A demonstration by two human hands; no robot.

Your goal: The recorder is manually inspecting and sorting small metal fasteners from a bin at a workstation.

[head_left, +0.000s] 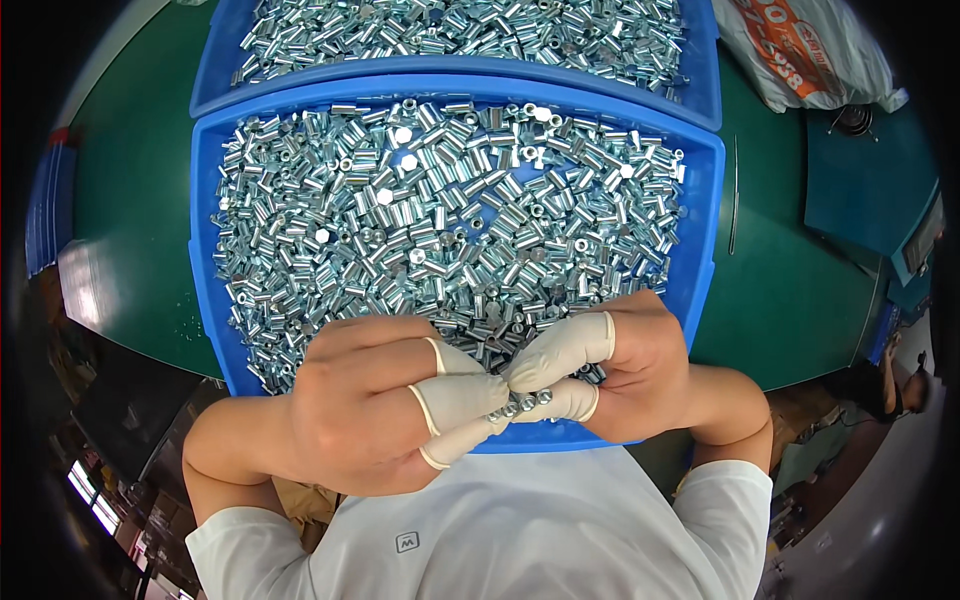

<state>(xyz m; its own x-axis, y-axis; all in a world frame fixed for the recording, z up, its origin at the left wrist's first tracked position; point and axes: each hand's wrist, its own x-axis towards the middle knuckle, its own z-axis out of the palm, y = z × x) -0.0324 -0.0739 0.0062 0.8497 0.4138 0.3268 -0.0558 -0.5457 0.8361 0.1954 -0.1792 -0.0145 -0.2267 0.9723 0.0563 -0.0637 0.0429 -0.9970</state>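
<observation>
A short row of small, shiny hex-headed metal sleeves (520, 405) is pinched between my fingertips, over the near edge of a blue bin (206, 250). My left hand (350, 400) is closed on the row from the left, with cream finger cots on its fingertips. From the right, my right hand (645, 365) pinches the same row between thumb and forefinger, which also wear cots. The fingertips of both hands meet, so part of the row is hidden. Loose sleeves (400, 240) of the same kind fill the bin in a jumble.
Behind stands a second blue bin (450, 66) of similar sleeves. Both bins rest on a green table (770, 270). A thin metal rod (735, 195) lies to the right. A printed white bag (810, 50) sits at the far right, near a dark teal machine (860, 180). Another person (885, 385) is at right.
</observation>
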